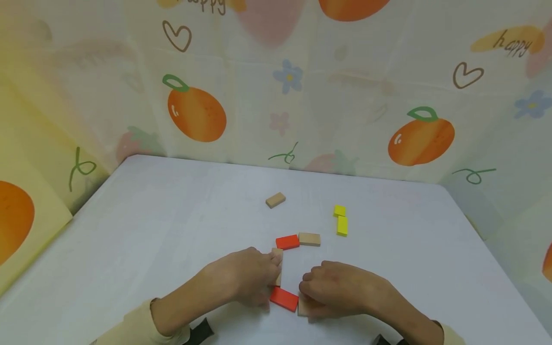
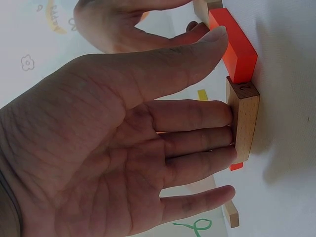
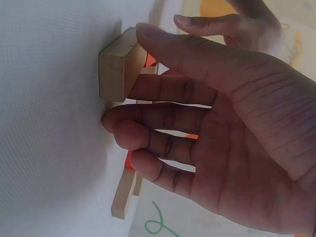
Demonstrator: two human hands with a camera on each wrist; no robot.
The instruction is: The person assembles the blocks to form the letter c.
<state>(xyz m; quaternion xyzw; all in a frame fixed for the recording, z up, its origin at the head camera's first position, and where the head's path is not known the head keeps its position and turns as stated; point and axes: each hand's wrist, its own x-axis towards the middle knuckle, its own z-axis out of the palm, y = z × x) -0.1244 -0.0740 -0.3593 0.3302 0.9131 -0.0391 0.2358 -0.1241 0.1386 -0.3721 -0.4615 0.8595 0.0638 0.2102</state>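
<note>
Wooden domino blocks stand in a curved chain on the white table. My left hand (image 1: pixel 247 277) is at the chain's left side, fingers extended with their tips against a plain wooden block (image 2: pixel 248 123). Its thumb tip rests on the adjoining red block (image 2: pixel 241 49). In the head view that red block lies between my two hands. My right hand (image 1: pixel 345 289) pinches another plain wooden block (image 3: pixel 112 76) between thumb and index finger, at the red block's right end. The other right-hand fingers are bent beside it, near the table surface. In the head view, this hand covers most of the block.
Farther along the chain are a second red block (image 1: pixel 287 242) and a plain block (image 1: pixel 309 239). One plain block (image 1: pixel 275 200) lies alone farther back. Two yellow blocks (image 1: pixel 342 226) sit end to end at the right. A fruit-printed cloth (image 1: pixel 254 96) hangs behind the table.
</note>
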